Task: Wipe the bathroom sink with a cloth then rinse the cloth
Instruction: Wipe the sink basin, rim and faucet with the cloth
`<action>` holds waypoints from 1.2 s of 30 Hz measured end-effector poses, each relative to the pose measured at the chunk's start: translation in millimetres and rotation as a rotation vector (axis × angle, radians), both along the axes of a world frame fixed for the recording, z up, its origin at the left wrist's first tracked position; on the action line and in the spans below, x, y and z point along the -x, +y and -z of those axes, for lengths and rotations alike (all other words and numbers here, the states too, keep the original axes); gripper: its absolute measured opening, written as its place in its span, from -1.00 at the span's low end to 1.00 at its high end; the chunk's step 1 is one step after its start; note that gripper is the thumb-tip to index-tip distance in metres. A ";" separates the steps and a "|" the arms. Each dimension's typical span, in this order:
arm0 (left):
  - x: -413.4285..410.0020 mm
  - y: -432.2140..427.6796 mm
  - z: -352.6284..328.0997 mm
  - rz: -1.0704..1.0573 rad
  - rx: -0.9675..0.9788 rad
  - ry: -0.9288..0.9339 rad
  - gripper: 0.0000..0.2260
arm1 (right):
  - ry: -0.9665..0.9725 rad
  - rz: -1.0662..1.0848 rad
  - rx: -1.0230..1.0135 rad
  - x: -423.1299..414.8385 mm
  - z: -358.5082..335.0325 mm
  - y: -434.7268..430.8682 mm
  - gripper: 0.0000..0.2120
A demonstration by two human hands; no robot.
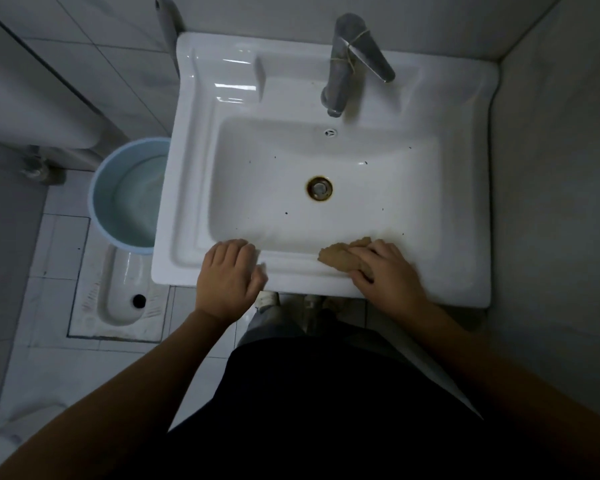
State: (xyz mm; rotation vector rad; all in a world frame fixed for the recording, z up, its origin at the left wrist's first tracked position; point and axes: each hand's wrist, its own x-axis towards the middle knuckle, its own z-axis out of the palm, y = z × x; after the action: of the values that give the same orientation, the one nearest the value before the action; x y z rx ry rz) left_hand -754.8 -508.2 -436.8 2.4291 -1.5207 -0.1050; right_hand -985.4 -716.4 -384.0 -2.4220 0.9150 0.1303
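Note:
A white rectangular sink (465,168) fills the middle of the head view, with dark specks in its basin and a rust-ringed drain (319,188). A bunched tan cloth (336,256) lies on the sink's near rim, right of centre. My right hand (387,271) presses down on the cloth, fingers over its right part. My left hand (231,275) rests flat on the near rim to the left, holding nothing. A steel tap (347,64) with a lever handle stands at the back, no water running.
A light blue bucket (101,202) holding water stands on the floor left of the sink. A squat toilet pan (118,299) is set in the tiled floor below it. A grey wall runs close along the right. My shoes (291,303) show under the sink's front edge.

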 end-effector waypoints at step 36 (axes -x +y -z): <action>34.1 -58.3 -19.4 0.306 -0.172 0.198 -0.67 | -0.015 0.197 -0.018 18.9 5.0 1.9 -0.62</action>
State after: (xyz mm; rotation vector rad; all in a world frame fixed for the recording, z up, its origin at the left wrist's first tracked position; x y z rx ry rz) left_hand -788.9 -566.4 -417.4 2.2080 -1.8404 -0.5404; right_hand -1004.3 -714.5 -389.1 -2.2987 1.1336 0.0470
